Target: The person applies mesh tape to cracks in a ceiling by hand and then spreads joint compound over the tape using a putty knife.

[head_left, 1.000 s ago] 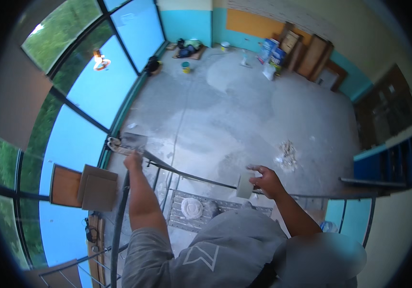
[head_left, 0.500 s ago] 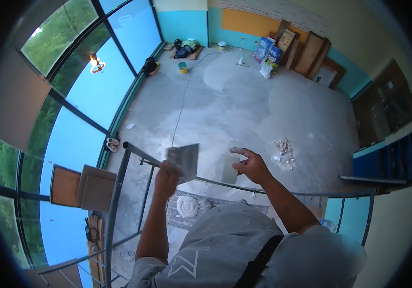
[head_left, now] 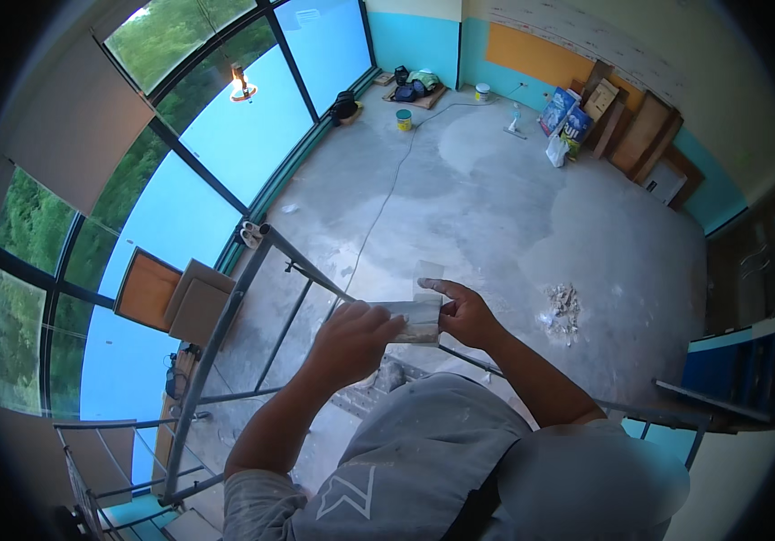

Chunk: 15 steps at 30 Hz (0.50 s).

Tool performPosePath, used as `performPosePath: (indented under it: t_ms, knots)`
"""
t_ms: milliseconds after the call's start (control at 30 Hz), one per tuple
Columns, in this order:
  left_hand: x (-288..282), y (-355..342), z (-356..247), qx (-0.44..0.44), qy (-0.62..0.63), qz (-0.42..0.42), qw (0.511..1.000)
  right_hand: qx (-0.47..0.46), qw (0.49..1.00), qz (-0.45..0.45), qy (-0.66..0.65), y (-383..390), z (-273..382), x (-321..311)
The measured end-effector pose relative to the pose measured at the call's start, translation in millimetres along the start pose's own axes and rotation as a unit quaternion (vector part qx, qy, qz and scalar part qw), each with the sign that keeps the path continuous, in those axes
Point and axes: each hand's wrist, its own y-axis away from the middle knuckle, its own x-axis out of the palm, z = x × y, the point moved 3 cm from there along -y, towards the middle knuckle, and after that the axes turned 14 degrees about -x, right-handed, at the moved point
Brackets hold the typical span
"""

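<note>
Scraper [head_left: 421,316] gripped in person's left hand [head_left: 344,343], fingers curled; right hand [head_left: 469,317] pinches pale plate [head_left: 430,270] just beside it, can't tell if touching.

Mottled grey floor [head_left: 496,207], clouded with whitish patches. Left of the floor, dark-framed light-blue panes [head_left: 243,135], green foliage [head_left: 36,216] and a lamp [head_left: 241,86] glowing orange-white. Behind the floor, a wall [head_left: 415,45], turquoise below and cream above, with an orange panel [head_left: 527,51]. On the floor's far part, a green-and-yellow bucket [head_left: 404,120], a blue-and-white package [head_left: 556,113] and brown boards [head_left: 640,135]. On the floor's right part, an off-white rubble pile [head_left: 563,311]; at its right edge, dark-blue shelving [head_left: 735,365]. Over the floor's near part, a grey metal frame [head_left: 212,359], a grey blade [head_left: 421,316] with a brownish strip, a pale translucent plate [head_left: 428,270], and a grey shirt [head_left: 433,424] marked with a white angular outline.
</note>
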Motion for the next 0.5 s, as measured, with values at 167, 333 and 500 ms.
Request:
performPosePath:
  t_ms: [167, 333, 500]
  knots:
    - [2.9, 1.6, -15.1, -0.011, -0.014, 0.005, 1.000, -0.042, 0.999, 0.021, 0.013, 4.0, 1.8, -1.2]
    - [10.4, 0.3, -16.4, -0.057, -0.047, 0.028, 0.997, -0.028, 0.998, 0.031, 0.039, 3.8, 4.0, -9.2]
    - [23.8, 5.2, 36.6, -0.124, -0.100, 0.061, 0.985, -0.031, 0.997, 0.010, 0.063, -6.0, 26.9, -15.5]
